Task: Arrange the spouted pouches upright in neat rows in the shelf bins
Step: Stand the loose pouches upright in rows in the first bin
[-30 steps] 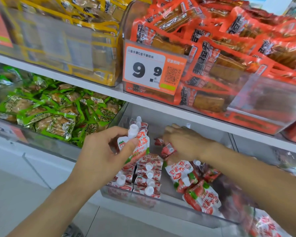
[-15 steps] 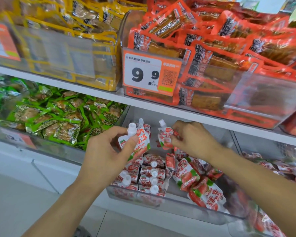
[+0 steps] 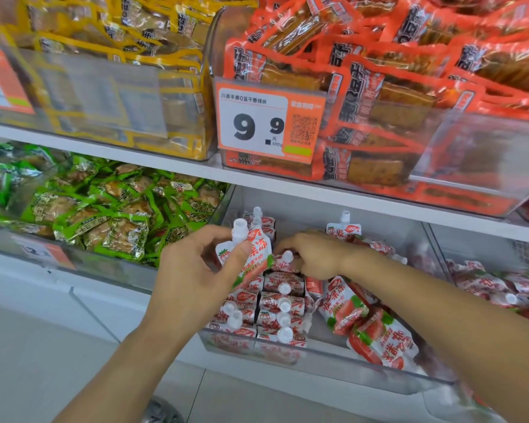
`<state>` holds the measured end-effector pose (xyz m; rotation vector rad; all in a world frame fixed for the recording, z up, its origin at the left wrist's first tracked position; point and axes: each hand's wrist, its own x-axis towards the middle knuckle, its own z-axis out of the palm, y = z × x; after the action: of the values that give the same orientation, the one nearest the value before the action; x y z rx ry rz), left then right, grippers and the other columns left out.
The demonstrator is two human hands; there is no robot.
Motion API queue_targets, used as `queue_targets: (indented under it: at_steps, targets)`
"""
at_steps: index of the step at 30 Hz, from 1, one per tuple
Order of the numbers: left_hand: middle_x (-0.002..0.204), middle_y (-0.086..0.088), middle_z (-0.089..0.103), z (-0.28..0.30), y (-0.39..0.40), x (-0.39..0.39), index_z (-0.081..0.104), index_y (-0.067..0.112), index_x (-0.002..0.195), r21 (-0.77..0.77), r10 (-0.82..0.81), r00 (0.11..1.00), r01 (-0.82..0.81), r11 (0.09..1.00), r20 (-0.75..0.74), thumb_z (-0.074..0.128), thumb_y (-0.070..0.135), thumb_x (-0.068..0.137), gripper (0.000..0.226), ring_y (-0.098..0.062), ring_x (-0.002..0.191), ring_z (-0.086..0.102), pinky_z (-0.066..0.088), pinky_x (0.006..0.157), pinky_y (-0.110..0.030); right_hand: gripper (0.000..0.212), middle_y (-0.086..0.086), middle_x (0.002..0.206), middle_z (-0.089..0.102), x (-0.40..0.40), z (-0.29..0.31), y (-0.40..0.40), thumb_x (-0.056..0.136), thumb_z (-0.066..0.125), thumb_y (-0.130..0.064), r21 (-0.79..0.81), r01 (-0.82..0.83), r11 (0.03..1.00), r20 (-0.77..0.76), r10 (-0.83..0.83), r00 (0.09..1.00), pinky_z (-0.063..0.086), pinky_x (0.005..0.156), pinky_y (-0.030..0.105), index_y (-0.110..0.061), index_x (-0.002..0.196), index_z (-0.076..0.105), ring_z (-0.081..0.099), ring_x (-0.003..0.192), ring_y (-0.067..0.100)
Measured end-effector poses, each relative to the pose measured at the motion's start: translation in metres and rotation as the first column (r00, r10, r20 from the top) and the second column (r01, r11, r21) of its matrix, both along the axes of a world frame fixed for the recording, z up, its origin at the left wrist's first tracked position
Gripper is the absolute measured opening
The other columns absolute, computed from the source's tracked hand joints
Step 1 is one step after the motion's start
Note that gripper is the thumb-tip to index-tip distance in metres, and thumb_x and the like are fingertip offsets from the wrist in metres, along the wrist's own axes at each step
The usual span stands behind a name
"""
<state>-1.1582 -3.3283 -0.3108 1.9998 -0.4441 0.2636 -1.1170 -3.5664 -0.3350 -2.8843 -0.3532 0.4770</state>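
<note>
Clear bin (image 3: 318, 366), lower shelf, front wall nearest. Two rows of pouches (image 3: 283, 303) upright behind it, white caps up; loose pouches (image 3: 376, 337) lie flat to the rt. L hand (image 3: 193, 279) pinches one held pouch (image 3: 248, 257) by thumb & fingers just under its cap, above the rows. R hand (image 3: 315, 254) curls on the pouch at the row's back (image 3: 283, 261), cap showing. Judgement: light, soft, glossy film – likely slippery & floppy; take at stiff spout neck. Look: white w/ red strawberry print, green accents. One more upright at the back.

glossy foil pouches (image 3: 283, 303); clear smooth plastic bin (image 3: 333, 361); white plastic caps (image 3: 284, 334).
</note>
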Motion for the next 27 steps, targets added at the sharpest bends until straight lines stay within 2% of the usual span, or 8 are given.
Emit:
queue_targets:
  at_steps: [4,10,12,15,18,20,24,27]
  targets:
    - [0.076,0.020,0.071,0.000,0.000,0.000,0.070,0.031,0.094,-0.001,-0.002,1.000,0.002,1.000,0.001,0.068,0.044,0.081,0.018,-0.006,0.062,0.065,0.046,0.047,-0.016,0.027,-0.005,0.110,0.068,-0.005,0.000,-0.006,0.091,0.059,-0.015,0.086,-0.034,0.996,-0.115,0.044,0.992,0.053,0.089,0.044,-0.026,0.114,0.067,0.062,0.099,0.020]
    - [0.083,0.028,0.069,-0.002,-0.005,0.001,0.065,0.040,0.091,0.008,-0.013,1.000,0.013,1.000,-0.009,0.065,0.050,0.079,0.016,-0.005,0.070,0.068,0.055,0.057,-0.025,0.036,-0.021,0.104,0.067,-0.013,0.002,-0.007,0.094,0.059,-0.015,0.206,-0.026,0.978,-0.132,0.054,0.990,0.050,0.085,0.023,-0.026,0.129,0.062,0.060,0.088,-0.010]
    - [0.083,0.026,0.069,-0.004,-0.008,0.001,0.066,0.039,0.093,0.016,-0.014,1.000,0.014,1.000,-0.002,0.065,0.049,0.080,0.016,-0.006,0.071,0.068,0.056,0.059,-0.028,0.042,-0.013,0.119,0.068,-0.016,-0.002,-0.009,0.094,0.058,-0.013,0.284,0.025,0.959,-0.151,0.019,0.988,0.050,0.098,0.031,-0.027,0.133,0.059,0.062,0.106,0.000]
    - [0.071,0.020,0.067,-0.005,-0.011,0.002,0.068,0.031,0.098,0.032,0.001,1.000,-0.002,0.999,0.027,0.066,0.043,0.084,0.019,-0.002,0.058,0.059,0.046,0.051,-0.014,0.042,-0.006,0.134,0.061,-0.020,0.003,-0.019,0.096,0.058,-0.011,0.399,0.172,0.901,-0.215,-0.091,0.972,0.044,0.108,0.035,-0.029,0.134,0.057,0.057,0.121,0.008]
    - [0.064,0.026,0.061,-0.004,-0.012,0.003,0.067,0.030,0.102,0.052,0.020,0.998,-0.023,0.998,0.054,0.064,0.043,0.085,0.021,-0.004,0.054,0.054,0.038,0.049,-0.009,0.027,-0.002,0.122,0.067,-0.027,0.024,-0.029,0.096,0.057,-0.008,0.462,0.204,0.863,-0.077,-0.190,0.979,0.048,0.104,0.033,-0.022,0.118,0.065,0.063,0.112,0.011]
    - [0.065,0.033,0.059,-0.002,-0.014,0.004,0.064,0.033,0.102,0.052,0.012,0.998,-0.015,0.999,0.067,0.062,0.045,0.085,0.020,-0.003,0.054,0.053,0.037,0.049,-0.008,0.026,0.000,0.114,0.070,-0.035,0.037,-0.029,0.092,0.063,-0.005,0.620,0.198,0.759,-0.064,-0.202,0.977,0.050,0.100,0.030,-0.017,0.115,0.066,0.066,0.107,0.014]
    - [0.064,0.038,0.057,0.003,-0.028,0.004,0.064,0.035,0.103,0.038,-0.057,0.995,0.054,0.998,0.086,0.062,0.042,0.084,0.020,0.014,0.061,0.053,0.037,0.054,-0.003,0.061,-0.007,0.123,0.067,-0.053,0.053,-0.010,0.078,0.079,-0.017,0.818,0.101,0.566,-0.041,-0.118,0.992,0.053,0.097,0.033,-0.025,0.133,0.054,0.065,0.111,0.015]
    - [0.092,0.032,0.065,-0.001,-0.037,0.009,0.071,0.031,0.108,0.020,-0.109,0.990,0.108,0.994,0.094,0.064,0.046,0.085,0.028,0.014,0.091,0.060,0.046,0.077,-0.008,0.070,-0.014,0.127,0.063,-0.058,0.051,0.007,0.076,0.084,-0.022,0.775,0.010,0.631,0.073,-0.105,0.992,0.055,0.092,0.033,-0.028,0.137,0.052,0.064,0.111,0.008]
